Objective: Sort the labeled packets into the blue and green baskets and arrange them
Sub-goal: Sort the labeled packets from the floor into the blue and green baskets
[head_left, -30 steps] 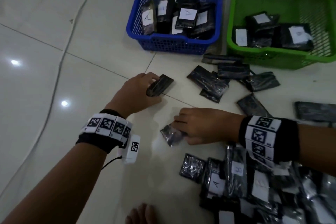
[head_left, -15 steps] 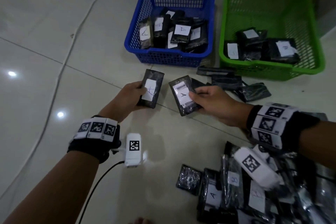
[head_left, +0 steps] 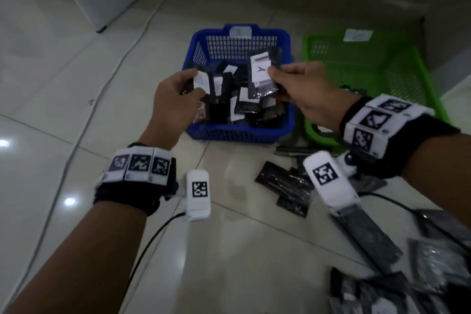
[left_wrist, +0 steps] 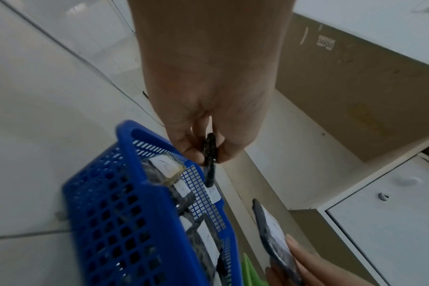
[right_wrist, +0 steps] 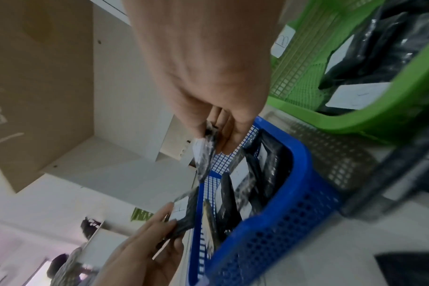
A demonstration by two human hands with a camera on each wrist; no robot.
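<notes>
Currently both hands are held over the blue basket (head_left: 239, 132), each clamped on one packet. Left hand (head_left: 175, 102) is pinched on a dark packet (head_left: 201, 81) with a white label, held above the basket's left side; in the left wrist view that packet is seen edge-on between thumb and fingers (left_wrist: 184, 147). Right hand (head_left: 305, 94) is pinched on a packet labeled A (head_left: 263, 72), held upright above the basket's right half, label turned toward the head camera

Blue basket: many dark labeled packets (head_left: 244, 107) are packed inside, mostly standing or leaning; a white tag is fixed on the far rim, letter blurred in the head view

Green basket (head_left: 407, 64) is set just right of the blue one on the tiled floor (head_left: 63, 84); dark packets with white labels are seen inside it in the right wrist view, and a tag marked B (right_wrist: 283, 41) is fixed on its wall

Loose dark packets (head_left: 288, 183) are lying on the floor in front of the baskets, with a blurred heap at lower right
</notes>
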